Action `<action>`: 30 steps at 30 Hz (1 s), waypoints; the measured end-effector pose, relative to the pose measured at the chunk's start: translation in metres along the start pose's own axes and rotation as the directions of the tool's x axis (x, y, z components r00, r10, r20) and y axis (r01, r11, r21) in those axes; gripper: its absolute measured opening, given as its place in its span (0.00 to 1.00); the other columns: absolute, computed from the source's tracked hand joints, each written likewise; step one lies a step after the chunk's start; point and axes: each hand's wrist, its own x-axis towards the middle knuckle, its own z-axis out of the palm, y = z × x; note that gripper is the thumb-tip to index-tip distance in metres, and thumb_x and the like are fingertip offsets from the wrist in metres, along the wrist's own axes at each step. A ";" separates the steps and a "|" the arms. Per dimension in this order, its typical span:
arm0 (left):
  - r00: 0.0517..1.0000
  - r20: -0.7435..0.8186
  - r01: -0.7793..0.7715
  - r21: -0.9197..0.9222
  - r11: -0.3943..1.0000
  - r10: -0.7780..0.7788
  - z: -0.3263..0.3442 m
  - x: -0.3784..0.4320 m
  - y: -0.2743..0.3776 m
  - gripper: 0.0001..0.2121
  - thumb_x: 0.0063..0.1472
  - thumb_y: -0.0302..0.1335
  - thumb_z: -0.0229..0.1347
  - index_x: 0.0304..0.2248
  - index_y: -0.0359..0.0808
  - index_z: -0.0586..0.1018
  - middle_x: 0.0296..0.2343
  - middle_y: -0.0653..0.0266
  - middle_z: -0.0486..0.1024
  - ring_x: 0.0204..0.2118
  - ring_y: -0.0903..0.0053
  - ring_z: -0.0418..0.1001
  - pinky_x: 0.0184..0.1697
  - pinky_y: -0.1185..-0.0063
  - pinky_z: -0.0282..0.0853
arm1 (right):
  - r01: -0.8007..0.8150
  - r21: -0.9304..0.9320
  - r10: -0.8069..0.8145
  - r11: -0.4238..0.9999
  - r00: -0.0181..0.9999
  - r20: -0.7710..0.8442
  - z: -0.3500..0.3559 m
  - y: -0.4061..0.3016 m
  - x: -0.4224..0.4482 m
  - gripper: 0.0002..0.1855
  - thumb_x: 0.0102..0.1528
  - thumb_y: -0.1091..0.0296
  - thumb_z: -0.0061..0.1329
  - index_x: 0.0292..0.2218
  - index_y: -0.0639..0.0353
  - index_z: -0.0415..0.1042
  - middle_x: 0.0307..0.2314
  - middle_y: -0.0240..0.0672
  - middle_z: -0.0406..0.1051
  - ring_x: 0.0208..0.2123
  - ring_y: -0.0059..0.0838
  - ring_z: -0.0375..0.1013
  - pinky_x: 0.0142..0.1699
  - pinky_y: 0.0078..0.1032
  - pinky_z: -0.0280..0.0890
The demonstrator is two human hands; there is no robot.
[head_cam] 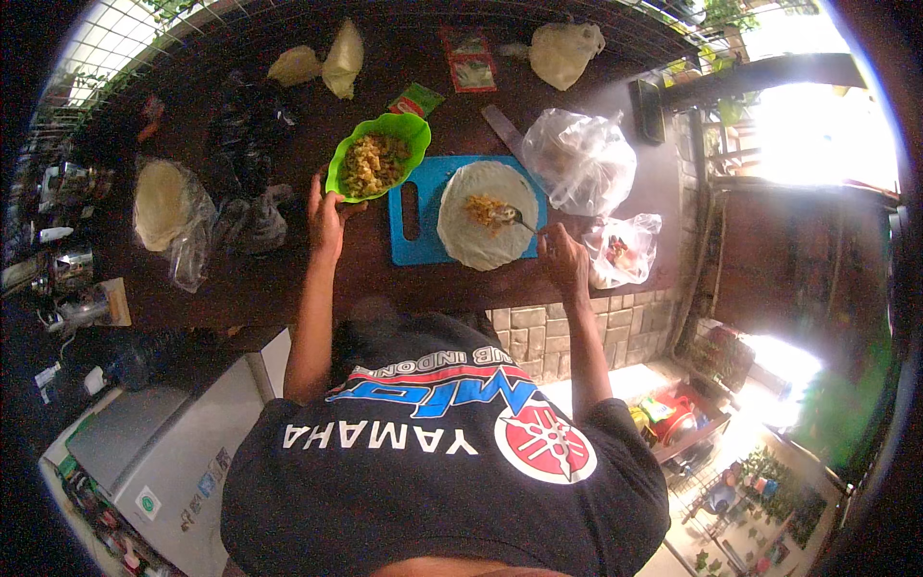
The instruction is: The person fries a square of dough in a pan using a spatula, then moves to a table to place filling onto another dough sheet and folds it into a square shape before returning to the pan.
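Note:
My left hand (329,223) grips the near rim of a green leaf-shaped bowl (414,130), which holds a chunky yellow-brown filling (371,162). In my right hand (562,252) is a metal spoon (525,223), its bowl end resting at a small heap of filling (484,210). That heap lies near the middle of a round, pale wrapper sheet (490,249). Beneath the sheet is a blue cutting board (425,249) with a handle slot at its left. Part of the board is hidden by the sheet.
Right of the board sit a large clear plastic bag (580,162) and a smaller bag with red and pale contents (626,251). More wrapper sheets (160,205) lie in plastic at left. Behind are a green sachet (417,101), red packets (470,61), a flat strip (502,128) and a phone-like object (647,112).

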 end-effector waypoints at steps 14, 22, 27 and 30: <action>1.000 0.003 0.000 0.034 0.999 0.000 -0.004 0.003 0.000 0.29 0.57 0.23 0.43 0.60 0.38 0.57 0.49 0.55 0.68 0.44 0.66 0.74 0.37 0.72 0.82 | -0.373 0.119 0.350 0.920 0.920 0.179 -0.013 -0.031 0.016 0.10 0.54 0.63 0.52 0.38 0.55 0.71 0.30 0.51 0.76 0.36 0.55 0.76 0.37 0.43 0.69; 0.999 -0.047 0.004 0.035 0.999 -0.003 0.000 0.003 0.005 0.29 0.56 0.23 0.44 0.60 0.38 0.58 0.49 0.55 0.68 0.45 0.65 0.74 0.36 0.71 0.82 | -0.390 0.092 0.355 0.916 0.896 0.268 0.003 -0.037 0.009 0.12 0.54 0.63 0.53 0.40 0.53 0.71 0.30 0.51 0.76 0.36 0.54 0.76 0.37 0.44 0.68; 0.998 -0.025 -0.056 -0.026 0.998 0.055 -0.016 0.006 -0.005 0.28 0.57 0.24 0.45 0.59 0.38 0.59 0.49 0.54 0.68 0.43 0.64 0.76 0.34 0.71 0.83 | -0.397 0.106 0.385 0.912 0.916 0.118 -0.003 -0.018 0.001 0.12 0.55 0.62 0.53 0.39 0.57 0.70 0.30 0.51 0.76 0.36 0.54 0.76 0.37 0.44 0.68; 0.998 0.016 -0.063 0.010 0.998 0.063 -0.026 0.012 -0.010 0.28 0.57 0.24 0.46 0.59 0.37 0.59 0.48 0.54 0.68 0.41 0.63 0.77 0.34 0.72 0.82 | -0.382 0.165 0.369 0.909 0.923 0.107 0.006 -0.001 -0.007 0.12 0.56 0.62 0.52 0.39 0.60 0.69 0.29 0.51 0.76 0.36 0.54 0.76 0.36 0.44 0.68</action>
